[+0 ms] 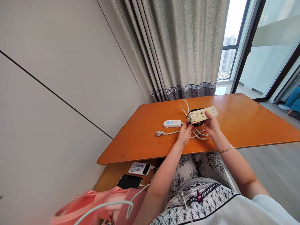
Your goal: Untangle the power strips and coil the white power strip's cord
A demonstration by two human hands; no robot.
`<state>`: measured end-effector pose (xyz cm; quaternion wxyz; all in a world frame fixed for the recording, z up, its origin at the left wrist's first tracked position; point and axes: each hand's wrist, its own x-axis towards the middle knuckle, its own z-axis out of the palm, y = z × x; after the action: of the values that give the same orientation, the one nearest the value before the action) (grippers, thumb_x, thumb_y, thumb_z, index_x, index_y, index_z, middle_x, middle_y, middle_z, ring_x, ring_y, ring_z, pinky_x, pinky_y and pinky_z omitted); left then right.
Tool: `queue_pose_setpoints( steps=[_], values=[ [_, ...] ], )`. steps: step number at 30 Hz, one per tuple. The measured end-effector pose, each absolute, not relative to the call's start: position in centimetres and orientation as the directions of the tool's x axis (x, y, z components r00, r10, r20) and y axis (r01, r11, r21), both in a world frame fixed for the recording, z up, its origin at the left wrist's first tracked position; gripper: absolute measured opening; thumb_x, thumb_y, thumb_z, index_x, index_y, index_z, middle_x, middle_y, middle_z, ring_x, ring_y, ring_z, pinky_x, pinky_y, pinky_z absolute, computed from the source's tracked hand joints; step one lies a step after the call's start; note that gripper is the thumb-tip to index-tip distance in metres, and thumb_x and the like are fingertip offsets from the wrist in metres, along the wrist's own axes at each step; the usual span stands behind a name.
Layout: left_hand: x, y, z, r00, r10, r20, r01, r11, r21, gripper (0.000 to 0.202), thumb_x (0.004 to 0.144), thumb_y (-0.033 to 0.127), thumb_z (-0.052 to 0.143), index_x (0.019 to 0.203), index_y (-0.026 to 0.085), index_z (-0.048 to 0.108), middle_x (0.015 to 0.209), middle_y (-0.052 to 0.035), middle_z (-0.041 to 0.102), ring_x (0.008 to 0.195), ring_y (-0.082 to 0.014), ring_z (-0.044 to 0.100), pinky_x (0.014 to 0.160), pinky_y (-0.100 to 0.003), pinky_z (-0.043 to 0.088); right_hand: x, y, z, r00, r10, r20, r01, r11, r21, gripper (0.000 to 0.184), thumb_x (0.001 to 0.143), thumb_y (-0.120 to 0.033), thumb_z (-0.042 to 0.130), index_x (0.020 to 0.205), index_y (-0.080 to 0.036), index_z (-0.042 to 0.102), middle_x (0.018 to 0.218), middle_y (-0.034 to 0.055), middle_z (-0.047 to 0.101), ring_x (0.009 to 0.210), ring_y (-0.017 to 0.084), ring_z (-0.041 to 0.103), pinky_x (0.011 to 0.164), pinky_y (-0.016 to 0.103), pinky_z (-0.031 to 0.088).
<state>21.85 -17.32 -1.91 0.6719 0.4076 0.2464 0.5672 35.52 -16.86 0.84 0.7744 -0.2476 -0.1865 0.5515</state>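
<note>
A cream power strip (199, 116) with a black cord coiled beneath it is held up over the table, tilted toward me. My right hand (211, 124) grips it near its far end, thumb on the socket face. At the cord end, my left hand (185, 132) is closed on the black cord (198, 125) close to where it enters the strip. A second, white power strip (172, 123) with blue socket panels lies on the table to the left. Its white cable loops under my hands, and the white plug (159, 133) rests nearer me.
The orange wooden table (246, 125) has rounded corners and a wall along its left. Below its front edge are a power bank (140, 168), a black phone (129, 181) and a pink bag (93, 204). Grey curtains (182, 47) hang behind the table.
</note>
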Motion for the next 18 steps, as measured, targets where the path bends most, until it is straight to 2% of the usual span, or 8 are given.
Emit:
queue_pose_setpoints(
  steps=[4, 8, 12, 18],
  values=[
    [21.5, -17.0, -2.1, 0.303, 0.945, 0.121, -0.502, 0.050, 0.863, 0.030, 0.078, 0.037, 0.076, 0.098, 0.020, 0.062, 0.104, -0.0057, 0.073, 0.103, -0.0209, 0.069, 0.094, -0.035, 0.049, 36.4, -15.1, 0.4, 0.367, 0.930, 0.027, -0.726, 0.305, -0.616, 0.039, 0.064, -0.024, 0.085, 0.098, -0.020, 0.064, 0.096, 0.0021, 0.076, 0.091, 0.019, 0.073, 0.079, 0.031, 0.064],
    [20.7, -16.3, -2.5, 0.257, 0.959, 0.124, -0.403, -0.010, 0.915, 0.031, 0.080, 0.038, 0.074, 0.101, 0.019, 0.062, 0.106, -0.0066, 0.072, 0.086, -0.0171, 0.072, 0.080, -0.029, 0.051, 40.1, -11.4, 0.7, 0.553, 0.827, 0.097, -0.595, 0.474, -0.650, 0.046, 0.062, -0.018, 0.083, 0.102, -0.020, 0.060, 0.101, 0.0025, 0.074, 0.095, 0.017, 0.071, 0.084, 0.031, 0.062],
    [20.3, -15.8, -2.8, 0.076, 0.991, 0.106, -0.292, -0.080, 0.953, 0.020, 0.083, 0.035, 0.068, 0.086, 0.017, 0.061, 0.081, -0.0023, 0.070, 0.066, -0.0115, 0.067, 0.066, -0.022, 0.046, 45.5, -7.4, 0.7, 0.724, 0.689, -0.036, -0.485, 0.471, -0.736, 0.043, 0.068, -0.012, 0.074, 0.106, -0.019, 0.055, 0.109, 0.0038, 0.070, 0.099, 0.015, 0.070, 0.088, 0.031, 0.060],
    [20.5, -16.0, -3.2, 0.124, 0.977, 0.173, -0.194, -0.147, 0.970, 0.019, 0.079, 0.034, 0.070, 0.082, 0.017, 0.062, 0.076, -0.0011, 0.068, 0.060, -0.0114, 0.063, 0.063, -0.024, 0.045, 51.0, -4.4, -1.4, 0.799, 0.587, -0.132, -0.429, 0.401, -0.809, 0.048, 0.071, -0.008, 0.067, 0.112, -0.020, 0.047, 0.120, 0.0075, 0.065, 0.106, 0.016, 0.067, 0.089, 0.034, 0.059]
  ],
)
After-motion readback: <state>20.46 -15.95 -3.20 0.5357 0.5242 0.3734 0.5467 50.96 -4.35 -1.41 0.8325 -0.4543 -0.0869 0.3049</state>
